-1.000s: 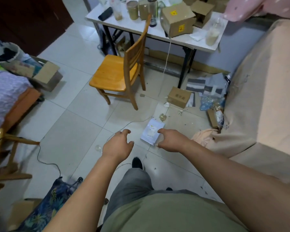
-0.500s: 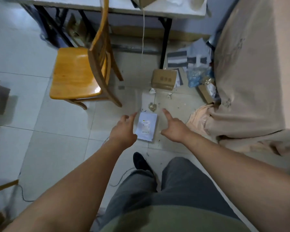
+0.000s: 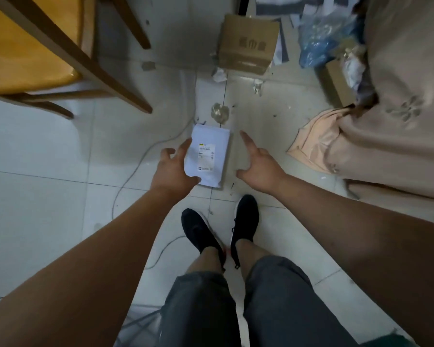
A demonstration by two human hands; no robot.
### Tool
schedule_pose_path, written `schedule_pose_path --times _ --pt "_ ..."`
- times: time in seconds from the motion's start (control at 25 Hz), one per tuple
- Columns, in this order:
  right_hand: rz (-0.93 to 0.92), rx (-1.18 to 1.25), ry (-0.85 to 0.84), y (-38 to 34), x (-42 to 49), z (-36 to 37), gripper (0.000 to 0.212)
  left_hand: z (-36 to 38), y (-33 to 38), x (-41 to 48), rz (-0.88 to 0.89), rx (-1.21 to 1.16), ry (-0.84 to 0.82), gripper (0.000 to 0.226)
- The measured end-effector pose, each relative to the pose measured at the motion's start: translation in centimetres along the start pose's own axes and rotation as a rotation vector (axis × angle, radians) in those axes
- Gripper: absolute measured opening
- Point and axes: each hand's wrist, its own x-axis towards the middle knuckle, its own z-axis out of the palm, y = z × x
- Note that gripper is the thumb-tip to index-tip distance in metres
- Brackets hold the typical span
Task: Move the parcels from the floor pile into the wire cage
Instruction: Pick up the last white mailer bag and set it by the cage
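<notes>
1. White parcel [image 3: 208, 156] flat on the floor [image 3: 48, 146], middle of the frame.
2. Left hand [image 3: 172, 171] at its left edge, fingers spread loose.
3. Right hand [image 3: 257, 166] just right of it, fingers spread too.

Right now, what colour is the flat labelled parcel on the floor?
The flat parcel is white; head view.

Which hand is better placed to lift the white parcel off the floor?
Left. The left hand overlaps the left edge of the white parcel, fingers spread along it. The right hand is open, but bare floor shows between it and the parcel.
</notes>
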Motion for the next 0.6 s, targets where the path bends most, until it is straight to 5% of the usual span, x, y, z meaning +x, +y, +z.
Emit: schedule_pose_path --times 0.6 --pt "-0.055 -0.106 -0.044 17.0 29.5 21.0 0.117 22.3 -16.6 26.1 -0.023 -0.041 -0.075 0.112"
